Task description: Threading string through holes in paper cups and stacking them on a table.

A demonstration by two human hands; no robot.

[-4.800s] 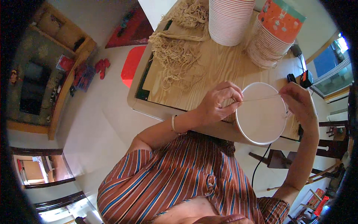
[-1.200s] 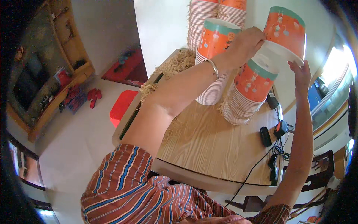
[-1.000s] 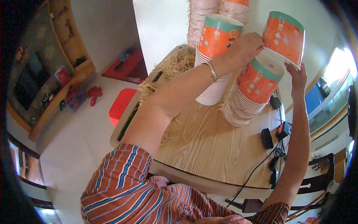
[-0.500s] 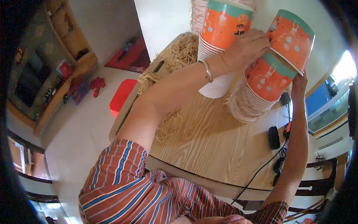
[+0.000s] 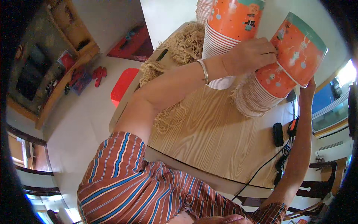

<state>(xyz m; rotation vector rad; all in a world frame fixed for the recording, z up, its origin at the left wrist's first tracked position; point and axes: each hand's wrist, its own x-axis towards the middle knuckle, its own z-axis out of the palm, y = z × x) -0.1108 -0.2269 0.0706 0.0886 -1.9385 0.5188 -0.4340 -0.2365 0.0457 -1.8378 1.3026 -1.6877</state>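
Observation:
Between my two hands is an upside-down orange paper bucket (image 5: 299, 50) with a green band and cartoon figures. My left hand (image 5: 251, 56), wearing a silver bangle, grips its left side with bent fingers. My right hand (image 5: 308, 89) holds the rim at the lower right; its fingers are partly hidden. The bucket is tilted over the top of a leaning stack of matching buckets (image 5: 274, 80), covering that stack's upper end. Shaggy pale fibres hang around the stack's rims. Just left stands a taller stack of the same buckets (image 5: 235, 20), partly behind my left hand.
Heaps of beige stringy fibre (image 5: 184, 43) lie along the table's left side. Black adapters (image 5: 278, 134) and cables rest at the right of the wood-grain table (image 5: 201, 138). A red stool (image 5: 125, 84) stands left of it, and a dark chair (image 5: 317, 184) at lower right.
The held bucket has come down further over the stack, hiding the green band that showed before. Both hands moved with it, and the whole view shifted slightly.

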